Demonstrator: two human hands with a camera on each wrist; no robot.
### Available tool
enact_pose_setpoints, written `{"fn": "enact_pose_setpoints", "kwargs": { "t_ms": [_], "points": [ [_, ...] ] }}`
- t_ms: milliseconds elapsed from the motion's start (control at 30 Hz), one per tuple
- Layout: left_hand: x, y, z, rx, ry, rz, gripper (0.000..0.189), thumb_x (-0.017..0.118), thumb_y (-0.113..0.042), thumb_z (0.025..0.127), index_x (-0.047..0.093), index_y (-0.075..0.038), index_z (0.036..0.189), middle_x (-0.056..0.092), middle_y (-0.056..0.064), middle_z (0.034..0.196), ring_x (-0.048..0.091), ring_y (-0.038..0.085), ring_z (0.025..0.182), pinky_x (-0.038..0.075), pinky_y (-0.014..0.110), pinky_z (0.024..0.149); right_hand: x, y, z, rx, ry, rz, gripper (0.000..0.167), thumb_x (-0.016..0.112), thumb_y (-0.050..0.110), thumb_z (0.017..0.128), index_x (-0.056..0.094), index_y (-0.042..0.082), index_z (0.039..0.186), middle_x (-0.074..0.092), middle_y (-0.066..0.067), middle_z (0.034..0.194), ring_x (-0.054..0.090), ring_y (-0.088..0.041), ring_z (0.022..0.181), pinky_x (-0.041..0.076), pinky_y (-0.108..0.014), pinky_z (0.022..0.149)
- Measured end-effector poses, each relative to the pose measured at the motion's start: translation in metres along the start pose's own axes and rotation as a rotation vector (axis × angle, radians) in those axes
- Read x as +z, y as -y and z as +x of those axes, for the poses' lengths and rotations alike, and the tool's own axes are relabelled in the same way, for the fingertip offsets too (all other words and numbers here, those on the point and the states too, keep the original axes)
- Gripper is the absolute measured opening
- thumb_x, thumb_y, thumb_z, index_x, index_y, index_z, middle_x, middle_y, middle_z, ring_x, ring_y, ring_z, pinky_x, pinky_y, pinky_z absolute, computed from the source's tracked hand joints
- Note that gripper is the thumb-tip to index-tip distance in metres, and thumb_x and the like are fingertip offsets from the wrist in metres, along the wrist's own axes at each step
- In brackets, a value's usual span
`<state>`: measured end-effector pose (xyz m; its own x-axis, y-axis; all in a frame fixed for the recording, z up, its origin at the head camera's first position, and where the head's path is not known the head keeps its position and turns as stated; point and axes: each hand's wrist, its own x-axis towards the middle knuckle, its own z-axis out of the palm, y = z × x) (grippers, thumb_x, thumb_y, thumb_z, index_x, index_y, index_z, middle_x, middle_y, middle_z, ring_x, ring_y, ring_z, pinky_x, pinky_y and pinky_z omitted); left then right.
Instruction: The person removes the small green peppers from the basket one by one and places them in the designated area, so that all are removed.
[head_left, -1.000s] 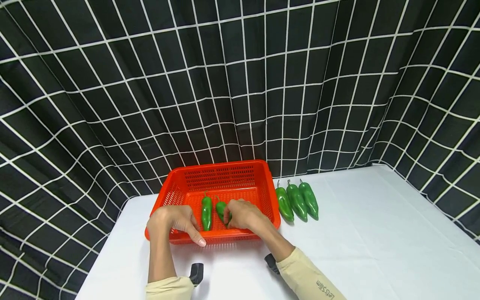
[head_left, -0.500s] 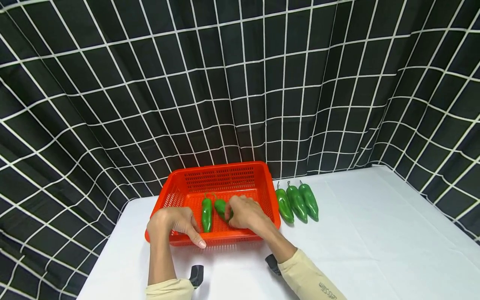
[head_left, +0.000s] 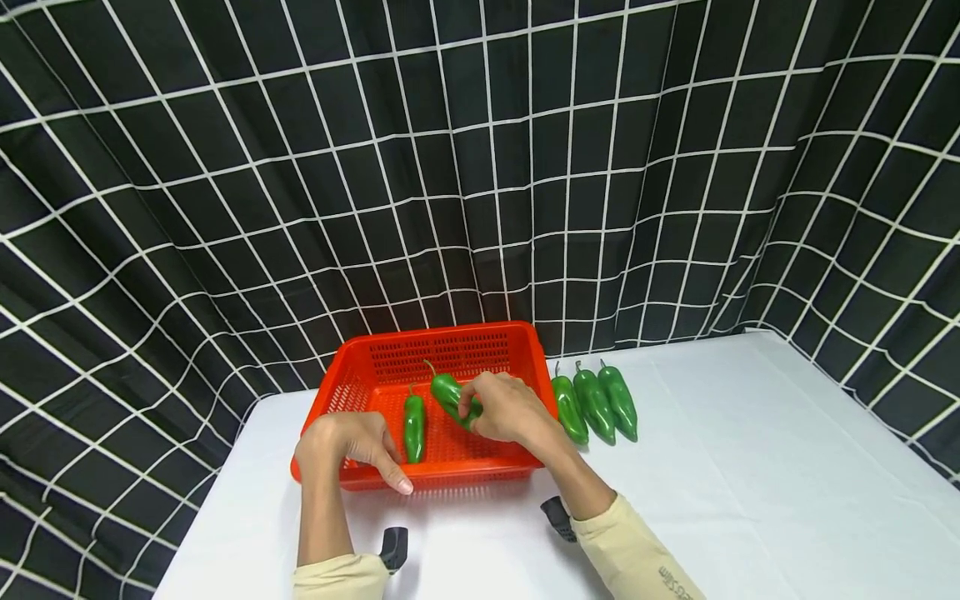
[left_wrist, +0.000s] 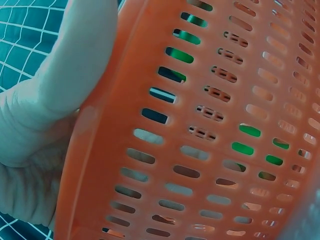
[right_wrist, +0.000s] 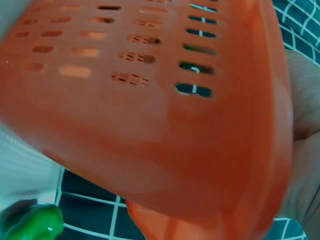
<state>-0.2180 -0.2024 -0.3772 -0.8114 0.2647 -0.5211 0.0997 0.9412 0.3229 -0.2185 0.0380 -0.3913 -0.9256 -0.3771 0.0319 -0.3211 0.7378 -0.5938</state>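
Three green peppers [head_left: 595,404] lie in a row on the white table [head_left: 720,483], to the right of the red basket [head_left: 442,475]. Your right hand [head_left: 506,408] grasps a fourth pepper [head_left: 447,392] toward its tip end. This pepper is inside the basket opening, tilted, stem toward the far left; it appears raised off the basket floor. A fifth pepper [head_left: 414,429] lies on that floor, with no hand on it. Your left hand [head_left: 356,437] rests at the left end of the near rim, thumb straight across it; the other fingers are mostly hidden, so it is not possible to tell whether they clamp the basket.

Progress, as judged: three peppers are out and set down. Handling of the fourth is under way but incomplete, since you have not yet released it. The fifth is unattended.
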Motion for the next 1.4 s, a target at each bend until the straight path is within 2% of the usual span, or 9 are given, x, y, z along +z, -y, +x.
{"fn": "enact_pose_setpoints", "kwargs": {
  "t_ms": [200,367,467,633,767,900,1033,1233,1400],
  "points": [
    [0.0,0.0,0.001,0.0,0.002,-0.01,0.05,0.095,-0.047,0.07,0.056,-0.022,0.052,0.024,-0.008,0.057,0.02,0.011,0.062,0.015,0.029,0.058,-0.01,0.0,-0.005,0.027,0.002,0.015,0.025,0.076,-0.006,0.082,0.077,0.017,0.092,0.059,-0.004,0.084,0.041,-0.016,0.061,0.029,-0.027,0.054],
    [0.0,0.001,0.001,-0.011,-0.002,-0.018,0.054,0.095,-0.047,0.07,0.051,-0.022,0.051,0.024,-0.007,0.056,0.019,0.011,0.061,0.015,0.029,0.058,-0.018,0.0,-0.007,0.027,-0.004,0.01,0.024,0.077,-0.004,0.082,0.077,0.016,0.093,0.048,0.0,0.071,0.036,-0.014,0.054,0.025,-0.026,0.052],
    [0.0,0.001,0.001,-0.011,-0.003,-0.018,0.051,0.095,-0.047,0.069,0.054,-0.022,0.051,0.024,-0.008,0.056,0.02,0.011,0.062,0.015,0.029,0.058,-0.022,-0.002,-0.008,0.02,-0.007,0.006,0.023,0.076,-0.004,0.082,0.078,0.016,0.093,0.042,0.002,0.064,0.033,-0.013,0.053,0.023,-0.026,0.052],
    [0.001,0.001,0.002,-0.013,-0.005,-0.017,0.044,0.095,-0.047,0.069,0.063,-0.021,0.054,0.025,-0.008,0.056,0.022,0.011,0.062,0.016,0.029,0.058,-0.03,-0.005,-0.01,0.035,-0.011,0.017,0.022,0.076,-0.003,0.082,0.078,0.017,0.092,0.048,0.002,0.062,0.036,-0.012,0.052,0.025,-0.025,0.051],
    [0.001,0.0,0.002,-0.015,-0.008,-0.014,0.038,0.095,-0.046,0.069,0.071,-0.018,0.06,0.027,-0.008,0.057,0.025,0.011,0.064,0.017,0.03,0.058,-0.04,-0.008,-0.013,0.053,-0.02,0.039,0.021,0.077,-0.002,0.083,0.079,0.016,0.093,0.06,-0.003,0.074,0.043,-0.014,0.057,0.029,-0.025,0.053],
    [0.001,0.001,0.002,-0.004,-0.007,-0.008,0.031,0.095,-0.046,0.07,0.079,-0.019,0.068,0.029,-0.008,0.057,0.028,0.012,0.065,0.018,0.03,0.059,-0.051,-0.012,-0.016,0.054,-0.033,0.045,0.02,0.077,0.0,0.084,0.079,0.016,0.095,0.06,-0.003,0.072,0.045,-0.015,0.059,0.03,-0.025,0.053],
    [0.0,0.001,0.002,0.004,-0.005,-0.01,0.028,0.095,-0.046,0.07,0.082,-0.02,0.071,0.03,-0.009,0.057,0.029,0.011,0.066,0.018,0.03,0.059,-0.061,-0.018,-0.02,0.046,-0.047,0.034,0.019,0.076,0.001,0.085,0.079,0.016,0.096,0.055,-0.002,0.064,0.045,-0.016,0.06,0.031,-0.026,0.053],
    [-0.001,0.0,0.002,-0.001,-0.007,-0.007,0.027,0.095,-0.045,0.07,0.082,-0.022,0.071,0.03,-0.009,0.057,0.03,0.012,0.067,0.019,0.03,0.059,-0.072,-0.023,-0.026,0.069,-0.073,0.036,0.018,0.077,0.003,0.085,0.079,0.016,0.097,0.053,-0.001,0.064,0.049,-0.017,0.062,0.036,-0.027,0.055],
    [0.0,-0.001,0.002,-0.014,-0.012,-0.015,0.032,0.095,-0.045,0.07,0.081,-0.017,0.071,0.029,-0.008,0.057,0.028,0.012,0.066,0.018,0.03,0.059,-0.078,-0.027,-0.028,0.094,-0.064,0.043,0.018,0.077,0.004,0.086,0.079,0.015,0.1,0.055,-0.002,0.065,0.053,-0.017,0.063,0.039,-0.028,0.057]
  ]
}}
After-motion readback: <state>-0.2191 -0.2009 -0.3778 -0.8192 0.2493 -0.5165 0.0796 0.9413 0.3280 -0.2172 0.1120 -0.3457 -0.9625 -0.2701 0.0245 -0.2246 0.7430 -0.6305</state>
